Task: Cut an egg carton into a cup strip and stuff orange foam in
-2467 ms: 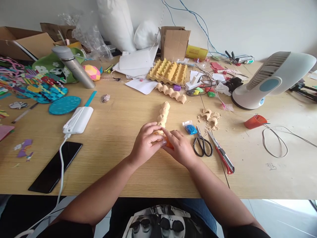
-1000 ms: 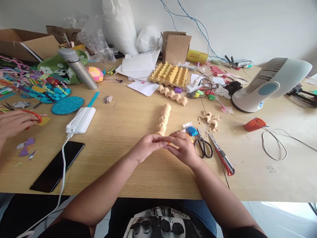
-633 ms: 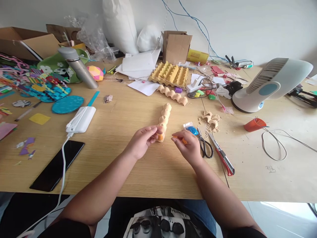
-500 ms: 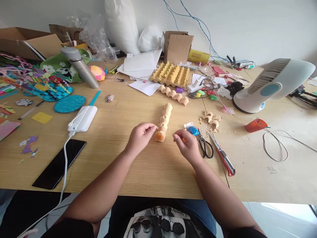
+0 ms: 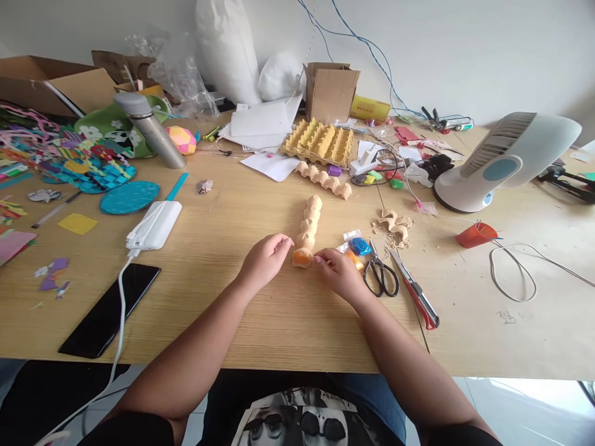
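A strip of bumpy, pale egg carton (image 5: 308, 222) lies lengthwise between my hands, with orange clay (image 5: 303, 256) covering its near end. On the left side of that end, my left hand (image 5: 267, 255) is closed in a pinch; anything between its fingertips is too small to make out. My right hand (image 5: 341, 272) is on the other side, fingers bent and tips close together beside the orange clay. Whether it touches the clay or holds a bit is unclear. Just beyond the right hand are an orange packet (image 5: 355, 259) and a blue clay packet (image 5: 359, 246).
Scissors (image 5: 382, 276) and a red utility knife (image 5: 421, 297) lie to the right, near carton scraps (image 5: 394, 224). A white fan (image 5: 497, 161) stands farther right. At left are a phone (image 5: 111, 310) and a power bank (image 5: 155, 226). A yellow egg tray (image 5: 318, 142) is at the back.
My right hand has moved left, up to the orange end of the strip, uncovering more of the orange packet. The left hand stays pinched, nearly in place.
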A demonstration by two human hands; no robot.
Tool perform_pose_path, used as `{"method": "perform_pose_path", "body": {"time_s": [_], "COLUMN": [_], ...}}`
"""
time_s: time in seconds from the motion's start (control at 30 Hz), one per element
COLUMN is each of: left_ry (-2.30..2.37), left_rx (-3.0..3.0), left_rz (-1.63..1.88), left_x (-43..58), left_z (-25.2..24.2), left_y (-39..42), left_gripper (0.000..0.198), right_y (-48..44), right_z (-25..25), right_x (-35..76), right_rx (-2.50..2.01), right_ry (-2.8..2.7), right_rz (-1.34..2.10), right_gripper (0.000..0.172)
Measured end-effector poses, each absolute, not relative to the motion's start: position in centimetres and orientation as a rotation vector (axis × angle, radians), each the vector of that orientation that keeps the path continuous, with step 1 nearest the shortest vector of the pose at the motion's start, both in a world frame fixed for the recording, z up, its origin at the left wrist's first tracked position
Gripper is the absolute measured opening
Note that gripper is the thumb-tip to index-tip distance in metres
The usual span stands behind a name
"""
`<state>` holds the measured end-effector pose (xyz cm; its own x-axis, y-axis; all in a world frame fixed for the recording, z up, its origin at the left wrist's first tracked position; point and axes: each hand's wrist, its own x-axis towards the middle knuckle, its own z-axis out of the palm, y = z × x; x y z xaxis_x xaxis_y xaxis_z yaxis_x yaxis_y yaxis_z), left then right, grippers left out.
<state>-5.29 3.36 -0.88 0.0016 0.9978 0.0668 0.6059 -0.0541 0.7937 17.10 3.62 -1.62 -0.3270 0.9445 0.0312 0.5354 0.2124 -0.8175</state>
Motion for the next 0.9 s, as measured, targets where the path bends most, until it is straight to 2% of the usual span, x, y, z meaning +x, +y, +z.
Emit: {"method": "perform_pose_path", "body": {"time_s": [0.1,0.23,0.33,0.47,0.57,0.9], "left_ry": [1.484,1.470,1.445,1.407,1.358,1.234], "left_rx": [1.756,1.957,1.974,2.030,2.066,1.868], "left_rz": [0.937,0.936,0.966,0.999,1.024,1.026], "left_x": [-4.8,-4.1,-4.0,-3.9,-3.7,-3.1], "left_z": [-0.8,-1.2,-1.5,-1.5,-1.5,-2.3], "left_y": [3.0,2.8,2.7,2.5,2.4,2.2], "left_gripper": [0.036,0.027,0.018,0.013,0.017,0.026], "right_y": [3.6,3.4,3.5,3.8,3.8,2.8], "right_z": [-1.6,-1.8,-1.9,-1.8,-1.6,-1.5], "right_x": [17.2,17.2,17.0,16.9,16.9,16.3], "right_rx": [-1.419,-1.345,-1.232,-1.113,-1.072,-1.072], "right_ry": [-1.783,-1.359,-1.139,-0.893,-0.829,-1.464], "right_rz": [1.152,1.623,1.788,1.865,1.898,1.691], "right_gripper": [0.025,0.029,0.037,0.050,0.053,0.048]}}
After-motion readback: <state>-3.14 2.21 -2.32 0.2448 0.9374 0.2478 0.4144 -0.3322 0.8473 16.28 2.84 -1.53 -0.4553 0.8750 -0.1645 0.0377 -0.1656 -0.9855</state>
